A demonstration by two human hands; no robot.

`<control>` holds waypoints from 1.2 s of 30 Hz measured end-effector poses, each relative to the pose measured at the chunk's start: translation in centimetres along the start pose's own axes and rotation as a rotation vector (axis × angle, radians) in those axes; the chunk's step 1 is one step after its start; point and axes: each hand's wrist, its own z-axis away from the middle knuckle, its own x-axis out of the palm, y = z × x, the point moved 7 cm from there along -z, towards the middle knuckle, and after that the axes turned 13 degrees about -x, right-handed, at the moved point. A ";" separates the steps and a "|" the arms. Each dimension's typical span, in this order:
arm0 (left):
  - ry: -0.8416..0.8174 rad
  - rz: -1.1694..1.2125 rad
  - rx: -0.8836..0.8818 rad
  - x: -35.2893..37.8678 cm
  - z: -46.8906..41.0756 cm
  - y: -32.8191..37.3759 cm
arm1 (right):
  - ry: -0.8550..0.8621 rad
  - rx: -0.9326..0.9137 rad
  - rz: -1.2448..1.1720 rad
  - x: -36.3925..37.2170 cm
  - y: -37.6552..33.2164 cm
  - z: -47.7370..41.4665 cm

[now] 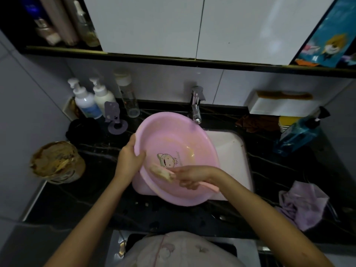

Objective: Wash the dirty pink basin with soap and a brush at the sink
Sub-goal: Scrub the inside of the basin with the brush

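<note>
The pink basin (185,143) leans tilted over the white sink (237,157), its inside facing me, with a cartoon print at its bottom and brownish smears on its wall. My left hand (130,157) grips its left rim, thumb inside. My right hand (194,175) holds the pink handle of a brush (163,172), whose dirty bristle head lies against the basin's lower inner wall. The chrome tap (196,105) stands behind the basin; no water is seen running.
Two white pump bottles (90,99) and a clear bottle (129,95) stand at the back left. A blue pump bottle (300,133) lies at the right, a lilac cloth (304,203) at the front right, a dirty tin (57,162) at the left of the black counter (173,214).
</note>
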 end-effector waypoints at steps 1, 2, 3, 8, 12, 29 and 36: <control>0.000 -0.036 -0.013 0.2 0.0 -0.2 | 0.136 0.038 0.096 -1.6 1.6 1.4; 0.000 -0.071 -0.037 0.4 0.1 -0.5 | 0.312 0.103 0.233 -3.4 3.1 3.1; 0.001 -0.097 -0.067 0.6 0.1 -0.9 | 0.500 0.195 0.403 -5.4 4.9 5.2; -0.058 -0.133 -0.160 1.6 -0.2 -2.1 | 1.064 0.368 0.296 -8.9 10.3 12.5; -0.135 -0.054 -0.180 2.0 -0.7 -2.4 | 1.156 0.122 -0.314 -8.1 11.0 12.5; -0.649 0.177 -0.127 9.7 4.3 5.0 | 1.322 -0.538 -0.990 -8.1 -1.8 17.4; -0.425 -0.139 0.385 12.0 8.8 12.3 | 1.320 -0.480 -0.890 -8.0 -2.4 14.4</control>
